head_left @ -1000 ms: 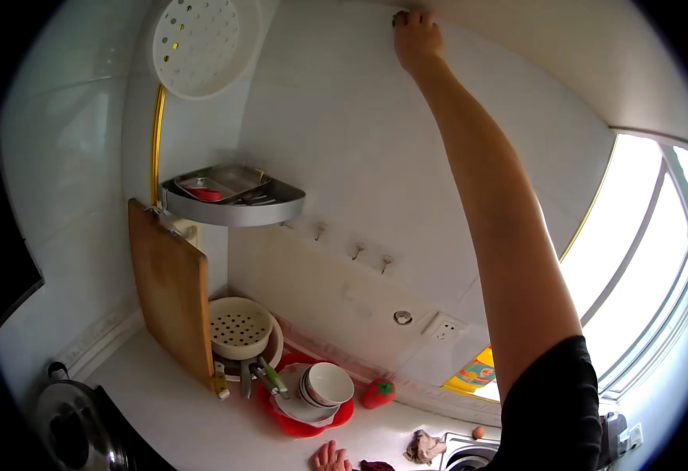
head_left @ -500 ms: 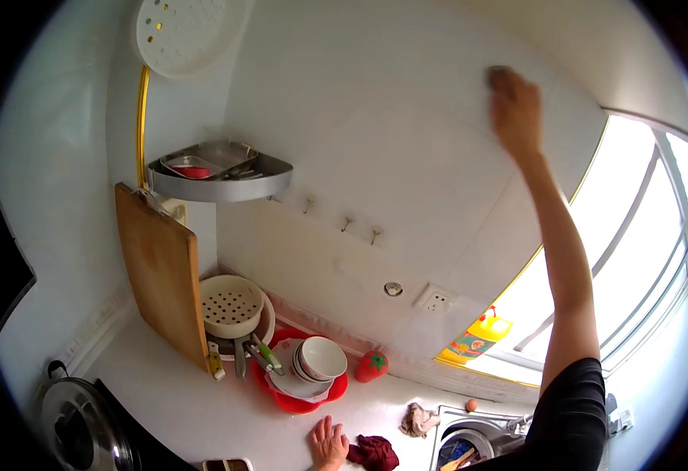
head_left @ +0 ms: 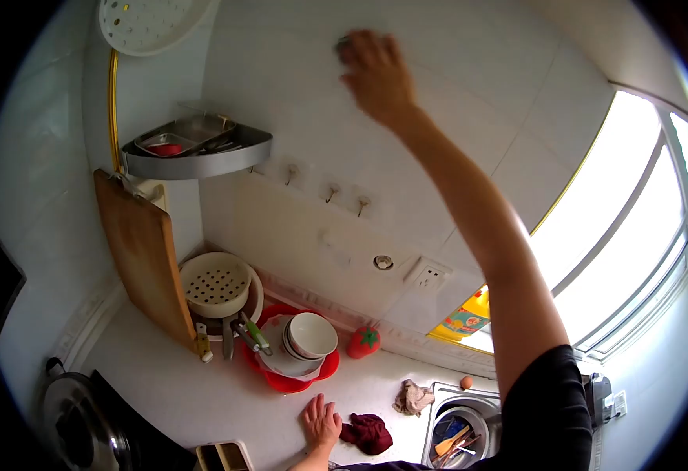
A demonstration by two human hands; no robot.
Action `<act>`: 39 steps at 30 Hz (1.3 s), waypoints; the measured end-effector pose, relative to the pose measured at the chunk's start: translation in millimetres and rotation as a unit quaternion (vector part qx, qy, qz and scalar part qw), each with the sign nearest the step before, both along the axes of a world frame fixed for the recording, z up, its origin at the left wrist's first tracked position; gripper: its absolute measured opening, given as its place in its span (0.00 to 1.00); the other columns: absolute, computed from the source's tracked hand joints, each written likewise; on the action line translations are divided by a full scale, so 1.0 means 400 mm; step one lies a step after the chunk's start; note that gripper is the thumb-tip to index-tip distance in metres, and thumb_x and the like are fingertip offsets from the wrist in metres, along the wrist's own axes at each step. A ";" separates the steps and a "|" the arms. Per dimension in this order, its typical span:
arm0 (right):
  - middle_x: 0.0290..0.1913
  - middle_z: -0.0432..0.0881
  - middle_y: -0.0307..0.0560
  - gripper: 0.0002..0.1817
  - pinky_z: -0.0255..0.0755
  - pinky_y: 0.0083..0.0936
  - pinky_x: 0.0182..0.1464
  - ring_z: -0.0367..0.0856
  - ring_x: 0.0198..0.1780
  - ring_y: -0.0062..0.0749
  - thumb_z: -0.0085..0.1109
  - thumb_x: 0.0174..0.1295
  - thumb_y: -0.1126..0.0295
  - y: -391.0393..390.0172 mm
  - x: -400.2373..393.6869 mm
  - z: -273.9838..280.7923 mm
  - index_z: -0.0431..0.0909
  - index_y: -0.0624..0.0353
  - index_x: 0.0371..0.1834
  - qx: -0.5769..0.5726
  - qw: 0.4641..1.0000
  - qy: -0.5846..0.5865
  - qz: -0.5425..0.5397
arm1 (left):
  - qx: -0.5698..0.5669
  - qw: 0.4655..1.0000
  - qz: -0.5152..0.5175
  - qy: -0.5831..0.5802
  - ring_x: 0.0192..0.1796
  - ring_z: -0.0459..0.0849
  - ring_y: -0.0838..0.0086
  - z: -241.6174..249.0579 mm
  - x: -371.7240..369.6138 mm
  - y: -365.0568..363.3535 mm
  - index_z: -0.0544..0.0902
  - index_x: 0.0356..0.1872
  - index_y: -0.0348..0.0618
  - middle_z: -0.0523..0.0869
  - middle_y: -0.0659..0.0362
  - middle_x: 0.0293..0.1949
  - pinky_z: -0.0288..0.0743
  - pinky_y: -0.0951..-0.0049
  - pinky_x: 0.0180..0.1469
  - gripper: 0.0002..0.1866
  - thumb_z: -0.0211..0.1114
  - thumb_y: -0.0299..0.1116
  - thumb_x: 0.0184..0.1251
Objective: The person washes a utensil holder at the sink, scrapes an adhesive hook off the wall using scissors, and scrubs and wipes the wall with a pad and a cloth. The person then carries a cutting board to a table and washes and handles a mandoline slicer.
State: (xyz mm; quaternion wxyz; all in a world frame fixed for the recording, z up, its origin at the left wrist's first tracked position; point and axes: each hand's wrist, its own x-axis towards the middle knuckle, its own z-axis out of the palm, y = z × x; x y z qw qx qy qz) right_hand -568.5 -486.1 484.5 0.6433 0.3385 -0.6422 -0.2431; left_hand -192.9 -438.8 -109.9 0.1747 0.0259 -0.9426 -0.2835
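- Wall [head_left: 281,220]: pale, tiled, filling the upper middle of the frame.
- Counter [head_left: 163,377]: white, along the bottom.
- Cutting board [head_left: 141,259]: wooden, leaning at left.
- Sink [head_left: 432,436]: metal, lower right, utensils inside.
- Right hand [head_left: 379,82]: top centre, motion-blurred, fingers bent over a small dark object, gripping it at the wall.
- Left hand [head_left: 323,422]: bottom centre, open, palm down on the counter.
- Cloth [head_left: 369,433]: dark red, crumpled, just right of that hand.
- Small dark object [head_left: 343,49]: top centre, too blurred to identify.
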 end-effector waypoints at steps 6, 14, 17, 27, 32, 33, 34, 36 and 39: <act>0.69 0.62 0.44 0.22 0.49 0.50 0.69 0.56 0.71 0.39 0.54 0.63 0.58 0.115 0.029 -0.032 0.72 0.55 0.58 -0.044 0.998 -0.038 0.015 | -0.004 1.000 0.004 -0.004 0.66 0.67 0.61 -0.007 0.003 -0.005 0.78 0.47 0.50 0.73 0.54 0.62 0.58 0.54 0.65 0.18 0.62 0.38 0.54; 0.72 0.55 0.54 0.28 0.46 0.52 0.71 0.50 0.74 0.49 0.54 0.65 0.55 0.621 0.214 -0.168 0.66 0.58 0.64 -0.177 0.974 -0.018 -0.138 | 0.009 0.999 0.000 -0.043 0.68 0.64 0.61 -0.002 -0.009 -0.004 0.77 0.49 0.49 0.69 0.53 0.66 0.56 0.54 0.66 0.17 0.60 0.38 0.57; 0.73 0.52 0.55 0.31 0.43 0.51 0.72 0.48 0.75 0.50 0.56 0.63 0.54 0.643 0.237 -0.322 0.66 0.62 0.64 -0.124 0.969 -0.098 -0.190 | -0.001 1.000 0.006 -0.026 0.68 0.65 0.60 -0.014 -0.013 0.002 0.76 0.48 0.50 0.70 0.53 0.65 0.57 0.53 0.65 0.19 0.62 0.37 0.53; 0.71 0.60 0.40 0.24 0.47 0.42 0.72 0.53 0.73 0.35 0.57 0.60 0.56 0.144 0.088 -0.451 0.74 0.52 0.58 0.037 0.968 -0.245 0.032 | -0.001 0.999 0.011 -0.047 0.69 0.64 0.62 -0.016 -0.018 0.008 0.76 0.49 0.50 0.69 0.56 0.66 0.55 0.54 0.66 0.18 0.60 0.37 0.57; 0.56 0.73 0.47 0.21 0.65 0.38 0.57 0.70 0.58 0.38 0.55 0.61 0.55 0.145 0.127 -0.386 0.76 0.54 0.54 0.108 0.979 -0.166 0.035 | -0.008 0.999 0.015 -0.047 0.68 0.64 0.62 -0.012 -0.020 0.009 0.75 0.49 0.51 0.68 0.56 0.67 0.55 0.54 0.66 0.17 0.61 0.37 0.56; 0.64 0.66 0.42 0.22 0.57 0.40 0.64 0.61 0.65 0.37 0.56 0.60 0.57 0.177 0.129 -0.401 0.75 0.53 0.56 0.101 0.974 -0.202 0.014 | -0.007 0.999 0.018 -0.048 0.68 0.64 0.62 -0.013 -0.020 0.011 0.75 0.49 0.51 0.68 0.56 0.67 0.55 0.54 0.67 0.18 0.61 0.37 0.56; 0.71 0.60 0.38 0.22 0.48 0.42 0.72 0.53 0.73 0.35 0.57 0.60 0.59 0.213 0.132 -0.415 0.74 0.51 0.58 0.094 0.967 -0.237 -0.008 | -0.006 0.999 0.021 -0.047 0.68 0.64 0.62 -0.016 -0.021 0.012 0.75 0.49 0.51 0.68 0.56 0.67 0.55 0.54 0.67 0.18 0.61 0.37 0.56; 0.70 0.62 0.38 0.24 0.49 0.39 0.72 0.56 0.72 0.33 0.60 0.57 0.59 0.316 0.143 -0.430 0.74 0.51 0.58 0.073 0.966 -0.249 -0.012 | -0.007 0.999 0.027 -0.046 0.68 0.64 0.62 -0.023 -0.024 0.014 0.75 0.49 0.51 0.68 0.56 0.67 0.55 0.54 0.67 0.18 0.61 0.37 0.56; 0.72 0.60 0.39 0.25 0.48 0.40 0.72 0.54 0.73 0.34 0.61 0.56 0.60 0.437 0.200 -0.469 0.74 0.51 0.59 0.049 0.960 -0.265 -0.075 | -0.004 0.998 0.027 -0.050 0.68 0.64 0.62 -0.027 -0.024 0.016 0.75 0.49 0.52 0.68 0.57 0.67 0.54 0.54 0.67 0.17 0.61 0.36 0.56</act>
